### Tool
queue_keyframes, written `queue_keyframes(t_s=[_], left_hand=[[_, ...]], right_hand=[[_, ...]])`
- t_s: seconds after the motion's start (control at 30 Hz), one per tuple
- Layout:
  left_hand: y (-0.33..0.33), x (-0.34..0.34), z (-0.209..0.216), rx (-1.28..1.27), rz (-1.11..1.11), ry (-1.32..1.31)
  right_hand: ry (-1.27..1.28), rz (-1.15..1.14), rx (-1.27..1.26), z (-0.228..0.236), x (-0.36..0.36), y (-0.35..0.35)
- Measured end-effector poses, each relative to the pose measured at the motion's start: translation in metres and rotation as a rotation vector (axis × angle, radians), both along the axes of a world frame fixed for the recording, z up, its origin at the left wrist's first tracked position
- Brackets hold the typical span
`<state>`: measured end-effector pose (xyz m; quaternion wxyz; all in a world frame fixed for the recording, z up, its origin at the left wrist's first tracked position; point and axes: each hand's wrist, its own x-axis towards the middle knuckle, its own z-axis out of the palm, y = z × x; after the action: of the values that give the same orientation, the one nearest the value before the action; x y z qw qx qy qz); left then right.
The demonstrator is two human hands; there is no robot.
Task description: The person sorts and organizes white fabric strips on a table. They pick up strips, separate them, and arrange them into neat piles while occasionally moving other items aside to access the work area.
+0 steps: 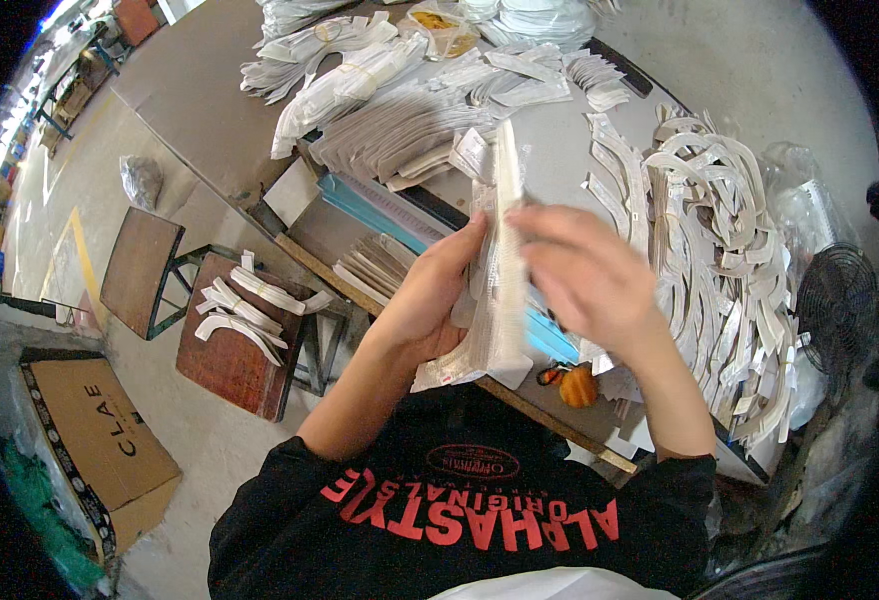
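Observation:
My left hand (433,300) is closed around a bundle of long, thin off-white strips (496,285) in clear wrapping, held upright in front of my chest. Its thumb presses on the bundle's left side. At the right side of the bundle is my right hand (592,272), its fingers smeared by motion, so their grip cannot be made out. A small white label (471,153) shows near the bundle's top. Beyond my hands, a fanned row of similar flat strips (385,138) lies on the table. Right of my right hand rises a big heap of curved off-white strips (715,240).
Under the tabletop, an open shelf holds blue sheets (375,210) and stacked strips (378,262). An orange round object (578,387) is near the front edge. Left stand wooden stools, one bearing strips (240,335), and a cardboard box (110,445). A black fan (840,305) stands right.

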<state>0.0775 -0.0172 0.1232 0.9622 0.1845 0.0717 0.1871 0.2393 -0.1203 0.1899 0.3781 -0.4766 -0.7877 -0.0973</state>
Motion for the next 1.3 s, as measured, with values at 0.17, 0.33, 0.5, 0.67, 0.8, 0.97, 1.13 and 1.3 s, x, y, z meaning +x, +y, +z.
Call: queue_keyframes(t_s=[0.17,0.33,0.5,0.67,0.8,0.97,1.13,1.3], left_hand=[[-0.003,-0.002,0.006,0.145,0.108,0.14],[0.008,-0.018,-0.016,0.415,0.21,0.213],[0.011,-0.045,-0.008,0.216,0.195,0.072],[0.003,-0.077,-0.027,0.289,0.332,0.131],[0.006,-0.104,-0.05,0.172,0.468,0.118],[0.002,-0.119,-0.045,0.262,0.59,0.377],[0.007,-0.137,-0.051,0.319,0.555,0.305],[0.009,-0.137,-0.065,0.382,0.567,0.281]], right_hand=[[-0.151,-0.032,-0.033,-0.014,-0.009,0.009],[-0.103,-0.026,-0.102,0.006,-0.009,0.022],[-0.176,-0.167,0.038,0.031,0.032,0.084],[-0.155,-0.33,0.012,0.009,0.086,0.22],[-0.213,-0.593,-0.225,-0.013,0.103,0.314],[-0.25,-0.843,-0.243,-0.023,0.099,0.338],[-0.306,-0.908,-0.122,-0.019,0.084,0.354],[0.004,-0.729,0.071,-0.014,0.097,0.367]])
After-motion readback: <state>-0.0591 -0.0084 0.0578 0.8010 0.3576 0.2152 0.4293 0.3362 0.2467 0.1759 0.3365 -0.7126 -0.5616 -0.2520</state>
